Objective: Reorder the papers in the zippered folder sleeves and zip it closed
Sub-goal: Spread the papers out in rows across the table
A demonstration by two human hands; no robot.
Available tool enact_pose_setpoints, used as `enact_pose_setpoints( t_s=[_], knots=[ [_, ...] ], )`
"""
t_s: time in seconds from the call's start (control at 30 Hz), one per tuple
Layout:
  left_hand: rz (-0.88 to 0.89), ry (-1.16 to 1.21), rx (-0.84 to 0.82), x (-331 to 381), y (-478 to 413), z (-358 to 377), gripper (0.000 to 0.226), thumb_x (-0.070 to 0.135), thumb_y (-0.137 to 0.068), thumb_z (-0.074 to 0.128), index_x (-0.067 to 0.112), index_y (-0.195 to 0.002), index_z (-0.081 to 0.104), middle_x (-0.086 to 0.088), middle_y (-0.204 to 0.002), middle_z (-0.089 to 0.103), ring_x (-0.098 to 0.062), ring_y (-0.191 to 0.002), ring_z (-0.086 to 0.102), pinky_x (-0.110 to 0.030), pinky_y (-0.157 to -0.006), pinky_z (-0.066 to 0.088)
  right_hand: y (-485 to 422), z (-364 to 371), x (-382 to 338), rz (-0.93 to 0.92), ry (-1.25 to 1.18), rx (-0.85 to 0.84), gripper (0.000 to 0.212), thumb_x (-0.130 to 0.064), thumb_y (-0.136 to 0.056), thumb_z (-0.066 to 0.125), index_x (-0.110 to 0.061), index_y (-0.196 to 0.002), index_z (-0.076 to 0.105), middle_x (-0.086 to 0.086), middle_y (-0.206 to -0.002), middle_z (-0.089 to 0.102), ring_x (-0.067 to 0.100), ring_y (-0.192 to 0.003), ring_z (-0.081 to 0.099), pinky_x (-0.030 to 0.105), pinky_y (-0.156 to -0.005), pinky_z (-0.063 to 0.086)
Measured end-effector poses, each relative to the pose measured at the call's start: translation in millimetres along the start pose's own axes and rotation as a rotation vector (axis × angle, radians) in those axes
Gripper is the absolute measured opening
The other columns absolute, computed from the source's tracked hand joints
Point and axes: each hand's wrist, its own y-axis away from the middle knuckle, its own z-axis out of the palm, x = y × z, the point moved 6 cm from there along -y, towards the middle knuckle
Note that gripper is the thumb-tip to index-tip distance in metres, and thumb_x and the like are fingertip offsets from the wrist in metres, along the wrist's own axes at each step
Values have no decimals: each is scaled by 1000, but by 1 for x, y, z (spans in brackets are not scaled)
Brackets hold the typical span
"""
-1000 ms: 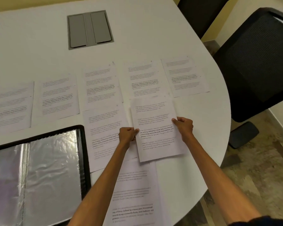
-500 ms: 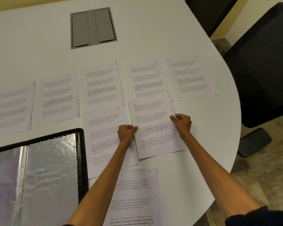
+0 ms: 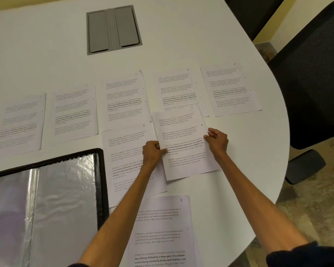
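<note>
A printed sheet (image 3: 183, 132) lies in the middle of the white table (image 3: 46, 54). My left hand (image 3: 152, 151) pinches its left edge and my right hand (image 3: 217, 140) pinches its right edge. Its top overlaps a sheet numbered 4 (image 3: 176, 89). Beside it on the left lies sheet 6 (image 3: 127, 157), partly under my left forearm. Sheet 9 (image 3: 162, 228) lies nearest me. A row of several more sheets (image 3: 73, 110) runs across the table behind. The black zippered folder (image 3: 46, 199) lies open at the lower left, showing shiny plastic sleeves.
A grey cable hatch (image 3: 113, 29) is set into the table at the back. A black mesh office chair (image 3: 316, 74) stands right of the curved table edge, and another dark chair (image 3: 253, 12) behind it.
Both hands have slid the held sheet a little away from me, up toward the back row, so its top now overlaps sheet 4. The view has shifted slightly.
</note>
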Motion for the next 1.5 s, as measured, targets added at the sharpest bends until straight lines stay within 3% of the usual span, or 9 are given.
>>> enact_pose_setpoints(
  t_s=[0.17, 0.33, 0.67, 0.8, 0.93, 1.1, 1.27, 1.4, 1.5],
  knots=[
    [51, -95, 14, 0, 7, -4, 19, 10, -78, 81, 21, -82, 65, -7, -94, 69, -20, -84, 65, -26, -70, 52, 5, -15, 15, 33, 11, 139, 39, -2, -80, 67, -10, -118, 68, 2, -100, 73, 13, -93, 67, 32, -97, 52],
    [51, -161, 71, -20, 24, -13, 59, 22, -81, 78, 3, -133, 56, -10, -120, 65, -26, -107, 63, -28, -87, 42, 32, -17, 21, -11, 39, 159, 33, -8, -81, 72, -13, -114, 68, -1, -99, 69, 14, -92, 66, 26, -89, 52],
    [169, -107, 190, -61, 98, -41, 36, 11, -87, 70, 10, -121, 58, -7, -115, 57, -17, -99, 55, -19, -77, 40, 116, 0, 44, -89, 86, 76, 22, -22, -84, 75, -17, -104, 68, -7, -90, 68, 6, -80, 64, 34, -87, 56],
    [100, -122, 286, -100, 138, -61, 39, 21, -87, 73, 14, -121, 55, -3, -116, 54, -12, -104, 48, -30, -89, 43, 154, -1, 56, -47, 207, -22, 33, -39, -79, 79, -16, -101, 69, -6, -86, 69, 11, -82, 67, 32, -82, 55],
    [28, -169, 288, -135, 180, -69, 50, 27, -84, 75, 12, -125, 51, -9, -125, 50, -23, -115, 49, -30, -92, 39, 192, -3, 76, 36, 429, -170, 57, -57, -66, 82, -15, -103, 70, -1, -93, 71, 17, -91, 67, 29, -80, 53],
    [-75, -251, 244, -163, 209, -70, 74, 34, -78, 81, 4, -133, 42, -17, -133, 44, -33, -123, 43, -44, -100, 42, 233, 0, 103, 136, 548, -237, 60, -37, -61, 91, -15, -110, 64, 3, -110, 69, 22, -101, 65, 27, -77, 47],
    [-138, -142, 176, -166, 213, -71, 74, 23, -78, 81, 4, -135, 39, -15, -121, 58, -33, -110, 58, -44, -92, 51, 252, 4, 109, 209, 390, -141, 36, -12, -68, 87, -14, -99, 69, 4, -101, 71, 17, -77, 62, 25, -71, 46],
    [-222, -48, 190, -171, 207, -75, 53, 15, -79, 80, 4, -122, 50, -11, -104, 62, -30, -97, 62, -39, -82, 53, 252, 4, 120, 234, 239, -150, 30, -15, -67, 88, -11, -93, 72, 7, -96, 73, 23, -83, 70, 38, -79, 59],
    [-240, -5, 178, -178, 202, -75, 31, 17, -81, 78, 4, -104, 62, -6, -95, 64, -26, -89, 64, -35, -77, 54, 252, 3, 123, 183, 211, -164, 24, -26, -76, 82, -8, -90, 75, 7, -90, 75, 23, -81, 70, 35, -74, 58]
  ],
)
